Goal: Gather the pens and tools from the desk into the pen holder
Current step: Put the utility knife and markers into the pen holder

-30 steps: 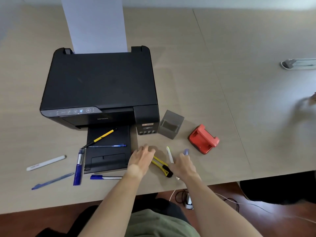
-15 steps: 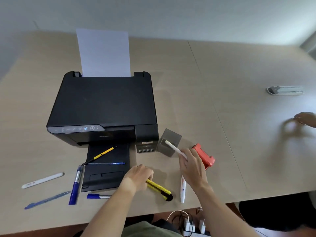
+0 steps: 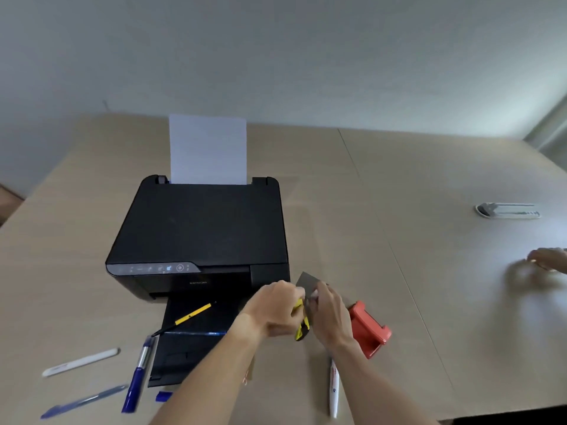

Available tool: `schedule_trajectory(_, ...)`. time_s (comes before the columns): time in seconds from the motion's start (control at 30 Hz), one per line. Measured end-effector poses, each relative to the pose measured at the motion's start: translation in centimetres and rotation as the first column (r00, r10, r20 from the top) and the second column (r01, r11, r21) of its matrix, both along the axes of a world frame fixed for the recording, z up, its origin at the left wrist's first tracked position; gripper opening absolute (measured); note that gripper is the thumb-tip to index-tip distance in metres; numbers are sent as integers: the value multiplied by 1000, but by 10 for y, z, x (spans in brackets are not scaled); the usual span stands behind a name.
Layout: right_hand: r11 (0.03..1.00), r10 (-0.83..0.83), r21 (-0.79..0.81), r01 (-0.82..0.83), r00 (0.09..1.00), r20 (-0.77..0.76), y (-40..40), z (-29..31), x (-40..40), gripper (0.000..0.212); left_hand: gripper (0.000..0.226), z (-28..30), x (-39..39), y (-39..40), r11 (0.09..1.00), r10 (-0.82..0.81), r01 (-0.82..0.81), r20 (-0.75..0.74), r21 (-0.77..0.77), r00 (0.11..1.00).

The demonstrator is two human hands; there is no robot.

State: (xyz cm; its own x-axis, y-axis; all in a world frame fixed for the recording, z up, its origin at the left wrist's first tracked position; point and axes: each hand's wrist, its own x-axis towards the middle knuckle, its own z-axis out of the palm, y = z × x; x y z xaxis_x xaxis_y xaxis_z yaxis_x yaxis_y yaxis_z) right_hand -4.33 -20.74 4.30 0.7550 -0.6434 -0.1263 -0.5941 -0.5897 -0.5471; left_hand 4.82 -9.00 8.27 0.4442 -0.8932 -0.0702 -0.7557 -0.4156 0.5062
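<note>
The grey pen holder stands just right of the printer, mostly hidden behind my hands. My left hand grips a yellow and black utility knife right in front of the holder, blade end pointing down. My right hand is closed at the holder's front with a pale pen tip showing at the fingertips. A white pen lies by my right forearm. A yellow pen and a blue pen rest on the printer's tray. A blue marker, another white pen and a blue pen lie to the left.
A black printer with upright paper fills the middle of the desk. A red hole punch sits right of my right hand. A blue-capped pen peeks out under my left arm. Far right are a white object and another person's hand.
My left hand lifted the utility knife off the desk and carried it up to the holder. My right hand brought its white pen to the holder's opening. The camera tilted up.
</note>
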Motion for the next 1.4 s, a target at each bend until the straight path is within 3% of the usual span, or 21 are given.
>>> schedule_trajectory(0.2, 999, -8, 32, 8, 1000, 4, -8, -1, -7, 12, 10, 21, 16, -20, 971, 155, -146, 29, -189, 988)
schedule_trajectory(0.33, 999, -44, 4, 44, 999, 25, -15, -6, -16, 9, 14, 17, 16, -34, 975, 184, -168, 99, -147, 978)
schedule_trajectory(0.5, 994, -109, 3, 109, 994, 27, -25, -14, -34, 30, 18, 1, 10, -49, 985, 175, -171, 167, -36, 970)
schedule_trajectory(0.63, 985, -156, 56, 161, 985, -75, -30, -22, -51, 19, 18, -9, 1, -56, 987, 155, -161, 179, 16, 972)
schedule_trajectory(0.77, 967, -182, 113, 227, 932, -314, -22, -38, -70, 7, 17, -16, -11, -52, 986, 146, -156, 157, 55, 977)
schedule_trajectory(0.9, 951, -158, 177, 253, 891, -425, -4, -60, -86, 34, 14, -22, -20, -45, 988, 146, -151, 110, 39, 983)
schedule_trajectory(1.03, 958, -31, 221, 181, 834, -551, 9, -70, -93, 57, 13, -30, -25, -30, 986, 167, -166, 45, -18, 985)
schedule_trajectory(1.13, 966, -31, 201, 164, 842, -539, 17, -76, -97, 52, 15, -42, -28, -8, 984, 175, -176, 22, 20, 984)
schedule_trajectory(1.27, 939, -137, 222, 263, 877, -461, 15, -72, -90, 27, 20, -62, -30, 30, 949, 246, -247, 33, 197, 969)
schedule_trajectory(1.4, 955, -253, 116, 272, 955, -156, 7, -56, -77, 13, 22, -85, -36, 65, 894, 283, -279, 40, 350, 958)
